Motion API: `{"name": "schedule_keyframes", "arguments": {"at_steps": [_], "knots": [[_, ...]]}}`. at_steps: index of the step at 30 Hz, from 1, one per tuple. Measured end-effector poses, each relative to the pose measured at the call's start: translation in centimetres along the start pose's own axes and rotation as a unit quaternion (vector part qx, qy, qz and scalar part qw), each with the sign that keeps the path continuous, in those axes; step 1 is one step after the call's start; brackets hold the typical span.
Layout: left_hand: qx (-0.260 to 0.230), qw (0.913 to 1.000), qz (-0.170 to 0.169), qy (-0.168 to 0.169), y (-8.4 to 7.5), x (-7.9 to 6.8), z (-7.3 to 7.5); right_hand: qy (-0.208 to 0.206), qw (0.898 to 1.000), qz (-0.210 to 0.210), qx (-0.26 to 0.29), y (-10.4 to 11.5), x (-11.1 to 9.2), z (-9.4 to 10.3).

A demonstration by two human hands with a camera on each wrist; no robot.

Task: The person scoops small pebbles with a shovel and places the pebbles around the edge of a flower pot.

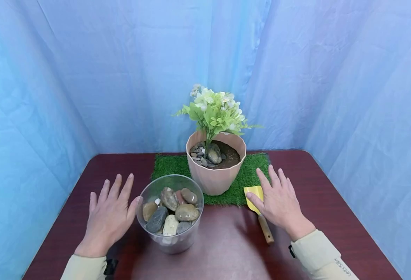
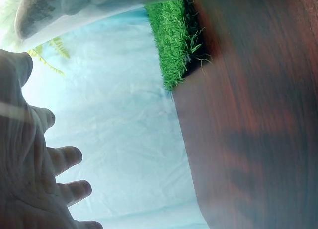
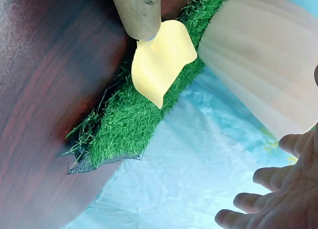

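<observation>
My left hand (image 1: 110, 214) hovers over the table with fingers spread, its thumb beside the rim of a clear plastic bucket (image 1: 177, 245). Large smooth stones (image 1: 187, 212) in grey, brown and cream fill much of that bucket. My right hand (image 1: 280, 202), also spread and holding nothing, is above a small shovel (image 1: 256, 198) with a yellow blade and wooden handle. Behind the bucket stands a pink flower pot (image 1: 214, 181) with soil, small pebbles and one big stone (image 1: 214, 153) inside. A plant with white flowers (image 1: 219, 112) rises from the pot.
Under the pot lies a green artificial grass mat (image 1: 256, 167), and the shovel's blade rests on its front edge. The dark red wooden table (image 1: 223, 249) has rounded far corners. Blue curtains (image 1: 139, 77) hang close behind it and along both sides.
</observation>
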State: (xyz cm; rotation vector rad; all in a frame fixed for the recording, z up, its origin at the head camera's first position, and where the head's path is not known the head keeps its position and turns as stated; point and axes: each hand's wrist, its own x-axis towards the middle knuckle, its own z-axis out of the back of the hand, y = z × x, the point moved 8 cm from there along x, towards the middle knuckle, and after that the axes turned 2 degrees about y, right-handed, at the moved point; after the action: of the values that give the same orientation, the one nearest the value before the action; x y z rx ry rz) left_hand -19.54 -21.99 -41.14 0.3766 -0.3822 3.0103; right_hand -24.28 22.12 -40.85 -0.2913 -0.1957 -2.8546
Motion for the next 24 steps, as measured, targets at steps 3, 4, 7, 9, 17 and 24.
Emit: {"name": "schedule_keyframes", "arguments": {"at_steps": [3, 4, 7, 9, 17, 24], "knots": [[-0.005, 1.0000, 0.001, -0.001, 0.0, -0.1, 0.1, -0.005, 1.000, 0.003, -0.002, 0.1, 0.0, 0.2], [-0.009, 1.0000, 0.000, -0.001, 0.0, -0.1, 0.2, -0.007, 1.000, 0.004, -0.002, 0.2, 0.0, 0.3], [-0.018, 0.9998, -0.002, -0.008, 0.0, -0.2, 0.5, -0.010, 1.000, 0.007, -0.002, 0.3, 0.0, 0.5], [-0.023, 0.9996, -0.004, -0.016, -0.2, -0.2, 0.9, -0.009, 1.000, 0.008, 0.001, 0.4, -0.1, 0.6], [-0.033, 0.9984, -0.017, -0.042, -1.0, -0.4, 2.1, -0.009, 1.000, 0.012, 0.014, 0.8, -0.2, 1.0], [-0.036, 0.9978, -0.027, -0.049, -1.4, -0.6, 2.7, -0.010, 0.999, 0.022, 0.025, 1.2, -0.3, 1.2]]}}
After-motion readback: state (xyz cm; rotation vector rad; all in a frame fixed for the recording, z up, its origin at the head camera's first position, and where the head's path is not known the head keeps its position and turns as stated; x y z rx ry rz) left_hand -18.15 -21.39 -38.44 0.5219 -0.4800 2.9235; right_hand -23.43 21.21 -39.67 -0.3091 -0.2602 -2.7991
